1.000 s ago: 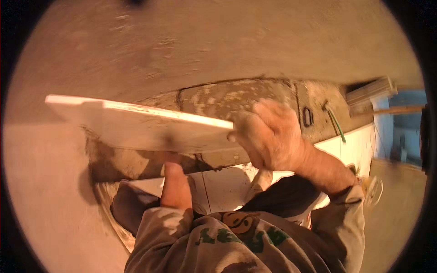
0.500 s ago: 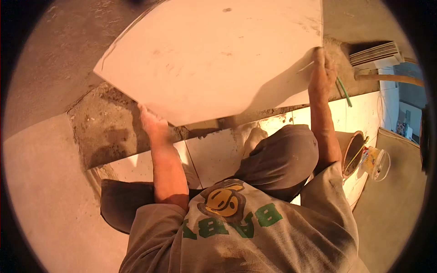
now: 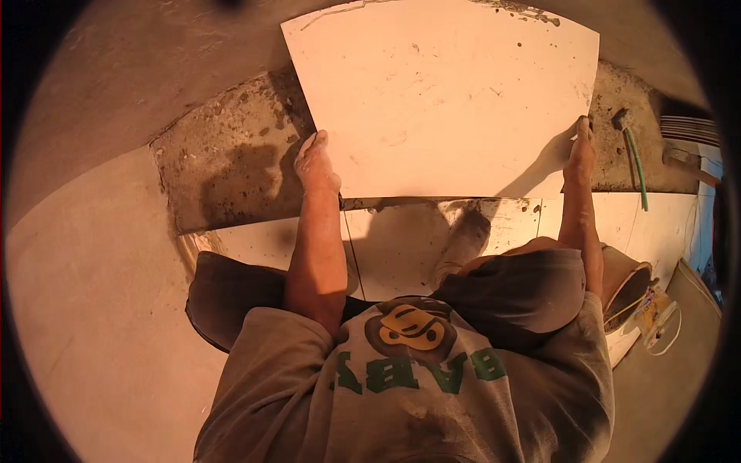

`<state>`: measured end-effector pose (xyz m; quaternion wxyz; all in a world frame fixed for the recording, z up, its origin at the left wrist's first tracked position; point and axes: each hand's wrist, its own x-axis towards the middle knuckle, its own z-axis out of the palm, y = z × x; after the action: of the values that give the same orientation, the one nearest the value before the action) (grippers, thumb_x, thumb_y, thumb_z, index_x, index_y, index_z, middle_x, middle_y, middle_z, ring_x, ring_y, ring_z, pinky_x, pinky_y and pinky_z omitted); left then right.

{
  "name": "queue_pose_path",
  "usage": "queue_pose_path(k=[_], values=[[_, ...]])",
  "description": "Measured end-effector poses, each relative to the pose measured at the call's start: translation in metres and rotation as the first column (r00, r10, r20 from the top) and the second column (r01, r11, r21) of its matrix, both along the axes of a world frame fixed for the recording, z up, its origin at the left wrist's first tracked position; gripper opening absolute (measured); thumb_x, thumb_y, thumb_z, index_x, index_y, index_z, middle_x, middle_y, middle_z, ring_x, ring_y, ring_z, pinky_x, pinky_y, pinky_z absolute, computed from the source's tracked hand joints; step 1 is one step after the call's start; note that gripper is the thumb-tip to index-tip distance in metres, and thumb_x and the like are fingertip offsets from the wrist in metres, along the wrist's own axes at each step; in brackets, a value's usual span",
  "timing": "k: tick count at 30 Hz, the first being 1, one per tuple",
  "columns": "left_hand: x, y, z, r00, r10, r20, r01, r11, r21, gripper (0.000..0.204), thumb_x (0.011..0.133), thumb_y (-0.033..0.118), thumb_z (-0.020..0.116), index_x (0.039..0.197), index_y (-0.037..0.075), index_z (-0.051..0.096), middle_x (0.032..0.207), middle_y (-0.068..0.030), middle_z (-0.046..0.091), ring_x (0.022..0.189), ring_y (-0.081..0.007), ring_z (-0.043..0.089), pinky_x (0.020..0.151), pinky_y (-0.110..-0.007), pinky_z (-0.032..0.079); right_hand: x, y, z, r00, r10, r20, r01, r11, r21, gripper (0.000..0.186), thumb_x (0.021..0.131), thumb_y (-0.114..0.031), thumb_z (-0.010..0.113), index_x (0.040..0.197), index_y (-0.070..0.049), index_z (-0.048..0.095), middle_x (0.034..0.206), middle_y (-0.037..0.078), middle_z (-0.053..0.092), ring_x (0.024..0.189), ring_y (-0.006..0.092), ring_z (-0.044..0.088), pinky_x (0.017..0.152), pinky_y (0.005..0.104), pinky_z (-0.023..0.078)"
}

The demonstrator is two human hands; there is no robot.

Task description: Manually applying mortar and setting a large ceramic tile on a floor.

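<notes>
A large pale floor tile (image 3: pixel 448 100), with grey smears and spots along its far edge, is held in front of me. My left hand (image 3: pixel 316 163) grips its left edge near the near corner, the thumb on top. On the opposite edge, my right hand (image 3: pixel 580 153) is closed with its thumb up along the rim. The fingers under the tile are hidden on both sides. Its near edge lies close to the row of laid pale tiles (image 3: pixel 401 247); whether it touches them I cannot tell. Beneath and beside it shows rough bare floor (image 3: pixel 239 154).
A hammer-like tool with a green handle (image 3: pixel 637 166) lies on the rough floor to the right. Beyond it is a stack of tiles (image 3: pixel 689 130). A bucket (image 3: pixel 627 285) and a small container with a white handle (image 3: pixel 658 320) stand by my right knee. A wall (image 3: pixel 85 285) rises at left.
Both hands have swung the tile from a slant to nearly square with the laid row. My left hand has moved right and up in the picture; the right hand has shifted right and down.
</notes>
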<state>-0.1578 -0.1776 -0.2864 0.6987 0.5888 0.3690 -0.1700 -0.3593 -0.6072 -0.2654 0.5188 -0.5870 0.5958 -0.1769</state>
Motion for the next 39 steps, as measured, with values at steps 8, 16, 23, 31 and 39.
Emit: queue_pose_path(k=[8,16,23,31,39], values=[[-0.009,0.011,-0.021,0.985,-0.105,-0.135,0.122,0.984,0.129,0.04,0.095,0.016,0.06,0.131,0.0,0.053,0.14,-0.0181,0.047,0.127,-0.0336,0.048,0.103,-0.048,0.048,0.001,-0.006,-0.047,0.997,0.05,-0.063,-0.045,0.996,0.073,0.073,0.089,-0.054,0.061,0.138,-0.002,0.049,0.141,0.014,0.048,0.129,0.0256,0.044,0.107,0.0372,0.034],[-0.013,0.018,-0.04,0.975,-0.005,-0.221,0.056,0.973,0.224,0.037,0.089,0.01,0.066,0.124,-0.001,0.06,0.126,-0.0153,0.061,0.113,-0.0263,0.058,0.097,-0.041,0.047,-0.006,-0.009,-0.075,0.963,0.085,-0.255,-0.074,0.996,0.053,0.065,0.087,-0.053,0.063,0.129,-0.004,0.06,0.132,0.014,0.056,0.119,0.0255,0.052,0.103,0.0378,0.037],[-0.009,0.036,-0.081,0.984,-0.019,-0.178,0.042,0.991,0.125,0.04,0.086,0.01,0.066,0.124,-0.001,0.06,0.125,-0.0166,0.06,0.115,-0.027,0.057,0.1,-0.043,0.044,-0.014,-0.013,-0.091,0.843,0.339,-0.418,-0.405,0.911,-0.079,0.067,0.086,-0.055,0.063,0.129,-0.003,0.059,0.127,0.015,0.059,0.117,0.0252,0.053,0.101,0.0387,0.038],[-0.012,0.039,-0.1,0.985,-0.047,-0.165,0.08,0.977,0.199,0.04,0.083,0.006,0.065,0.121,-0.004,0.06,0.125,-0.0169,0.06,0.112,-0.028,0.058,0.099,-0.042,0.044,0.009,-0.009,-0.083,0.933,0.206,-0.294,-0.212,0.977,0.012,0.073,0.084,-0.059,0.062,0.13,-0.003,0.058,0.134,0.017,0.055,0.124,0.0284,0.051,0.105,0.039,0.038],[-0.015,0.022,-0.08,0.98,-0.112,-0.162,0.17,0.894,0.414,0.033,0.089,0.01,0.06,0.119,-0.003,0.063,0.124,-0.0162,0.062,0.115,-0.0278,0.058,0.1,-0.041,0.044,0.012,0.003,-0.085,0.891,0.228,-0.394,-0.265,0.963,-0.041,0.074,0.083,-0.061,0.062,0.127,-0.002,0.06,0.131,0.021,0.057,0.122,0.0316,0.053,0.104,0.0402,0.038]])
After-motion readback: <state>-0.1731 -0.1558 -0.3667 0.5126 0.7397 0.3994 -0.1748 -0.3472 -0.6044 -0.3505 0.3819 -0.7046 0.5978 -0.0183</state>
